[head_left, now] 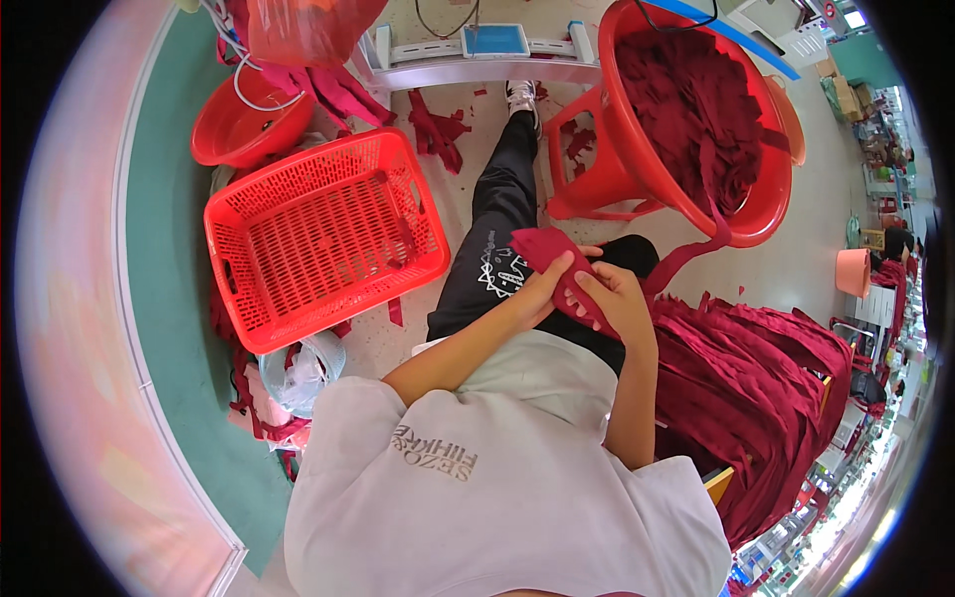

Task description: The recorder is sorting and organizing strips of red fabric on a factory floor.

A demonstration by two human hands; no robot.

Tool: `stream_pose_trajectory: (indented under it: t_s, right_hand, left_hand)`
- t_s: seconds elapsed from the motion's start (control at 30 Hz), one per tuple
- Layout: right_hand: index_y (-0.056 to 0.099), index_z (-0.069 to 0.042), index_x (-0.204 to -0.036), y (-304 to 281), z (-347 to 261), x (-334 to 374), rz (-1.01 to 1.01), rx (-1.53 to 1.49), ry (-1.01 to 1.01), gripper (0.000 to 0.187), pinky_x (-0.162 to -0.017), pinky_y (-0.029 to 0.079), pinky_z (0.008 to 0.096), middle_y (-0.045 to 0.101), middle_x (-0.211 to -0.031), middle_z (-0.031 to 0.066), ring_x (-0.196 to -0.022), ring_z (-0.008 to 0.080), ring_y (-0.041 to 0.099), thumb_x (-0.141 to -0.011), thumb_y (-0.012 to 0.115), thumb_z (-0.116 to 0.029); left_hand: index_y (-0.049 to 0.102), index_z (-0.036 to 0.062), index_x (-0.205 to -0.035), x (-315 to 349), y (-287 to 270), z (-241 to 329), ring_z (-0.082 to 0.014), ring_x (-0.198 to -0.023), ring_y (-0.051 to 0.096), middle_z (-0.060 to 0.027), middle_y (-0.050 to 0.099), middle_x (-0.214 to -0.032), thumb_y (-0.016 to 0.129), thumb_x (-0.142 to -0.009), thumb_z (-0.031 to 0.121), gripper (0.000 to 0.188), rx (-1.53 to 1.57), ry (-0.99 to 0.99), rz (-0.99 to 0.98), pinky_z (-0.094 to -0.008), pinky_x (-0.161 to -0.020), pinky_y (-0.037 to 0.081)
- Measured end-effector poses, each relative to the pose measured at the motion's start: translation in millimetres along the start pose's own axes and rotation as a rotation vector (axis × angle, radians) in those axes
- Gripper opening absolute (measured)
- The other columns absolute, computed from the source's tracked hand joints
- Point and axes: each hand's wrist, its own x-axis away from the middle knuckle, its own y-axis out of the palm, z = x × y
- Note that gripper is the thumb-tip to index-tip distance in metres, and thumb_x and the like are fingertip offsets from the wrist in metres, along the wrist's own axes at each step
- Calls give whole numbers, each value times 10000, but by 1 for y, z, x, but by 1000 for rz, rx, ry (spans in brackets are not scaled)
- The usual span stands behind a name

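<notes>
Between my two hands, above my lap, is a dark red fabric piece point(563, 279). My left hand point(542, 292) is closed on its left side, the thumb lying on top. On the other side my right hand point(615, 296) grips the same cloth, with its thumb pressed on it and some fingers hidden underneath. From near my right hand a dark red strip point(686, 257) runs up into a large red basin point(622, 75). That basin holds a heap of dark red fabric point(691, 114).
A red plastic stool point(587, 204) stands under the basin. At left is a red perforated basket point(318, 249), with a smaller red basin point(234, 129) behind it. Long dark red cloth strips point(756, 398) are piled at my right. Fabric scraps point(435, 131) lie on the floor near a metal frame point(477, 70).
</notes>
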Motion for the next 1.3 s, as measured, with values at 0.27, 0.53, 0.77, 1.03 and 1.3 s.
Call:
stream_pose_trajectory:
  t_s: [0.27,0.53,0.77,1.03,1.3]
  right_hand:
    - [640,33,-899,-4,-16,-1,-100,222,8,234,-420,456,226,655,-696,57,-559,100,614,-951,585,-189]
    - [621,42,-958,-14,15,6,-168,9,-60,228,-655,529,249,663,-769,66,-682,115,644,-977,550,-175]
    - [606,9,-908,-12,24,4,-125,-58,-190,215,-648,502,249,640,-746,36,-665,102,612,-990,530,-175]
    - [600,6,-842,-24,21,5,-232,40,-78,249,-534,460,239,603,-657,27,-547,93,564,-979,548,-195]
    - [602,11,-870,-21,18,2,-187,20,-110,212,-522,443,231,589,-652,11,-557,73,558,-967,564,-174]
  left_hand:
    - [597,57,-1093,-4,-7,-9,-116,-854,605,-41,639,-876,425,-1010,455,441,-119,-137,7,-247,-740,478]
    - [613,47,-1010,-12,-10,-4,-138,-807,615,-41,629,-874,418,-1000,487,482,-63,-52,106,-285,-750,496]
    - [610,62,-1018,-10,-11,-10,-128,-812,627,-38,636,-896,524,-972,369,322,-164,-179,45,-271,-710,505]
    - [557,68,-1046,-9,-6,-14,-174,-835,643,-78,640,-922,494,-983,370,314,-107,-84,8,-319,-688,526]
    - [585,60,-1056,-8,6,-2,-169,-782,648,-63,645,-906,429,-1009,395,372,-55,-119,0,-308,-656,521]
